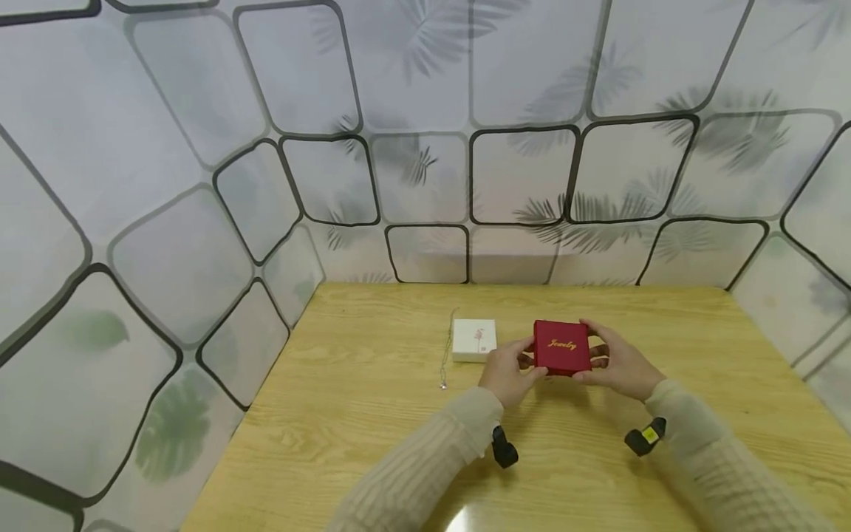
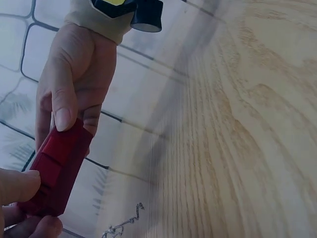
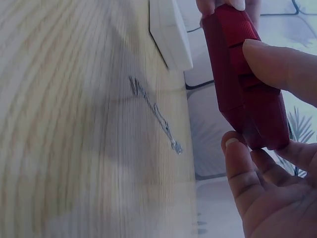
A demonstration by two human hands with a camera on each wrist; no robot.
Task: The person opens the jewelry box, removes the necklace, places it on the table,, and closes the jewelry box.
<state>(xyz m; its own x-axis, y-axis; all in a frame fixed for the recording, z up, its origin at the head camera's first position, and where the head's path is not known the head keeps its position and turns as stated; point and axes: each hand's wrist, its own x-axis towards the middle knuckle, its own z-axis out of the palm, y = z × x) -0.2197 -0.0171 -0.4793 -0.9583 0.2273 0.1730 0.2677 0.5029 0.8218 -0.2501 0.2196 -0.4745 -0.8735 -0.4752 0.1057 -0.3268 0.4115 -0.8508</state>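
A square red jewelry box (image 1: 562,347), with gold lettering on its lid, is held between both hands. My left hand (image 1: 508,374) grips its left side, thumb at the near corner. From the right, my right hand (image 1: 623,363) holds the opposite side with thumb and fingers. The lid looks closed, and a notch shows in the box's side (image 3: 237,64) in the right wrist view. The box is raised over the table. Below it, a silver chain (image 3: 157,115) lies on the wood in the right wrist view; the box and hands mostly hide it in the head view.
A white box (image 1: 474,340) with a red flower print sits left of the red box. Beside its left edge, a silver necklace (image 1: 445,362) with a small pendant lies stretched out. The wooden table (image 1: 372,414) meets a patterned cloth backdrop (image 1: 425,177) at the back and left.
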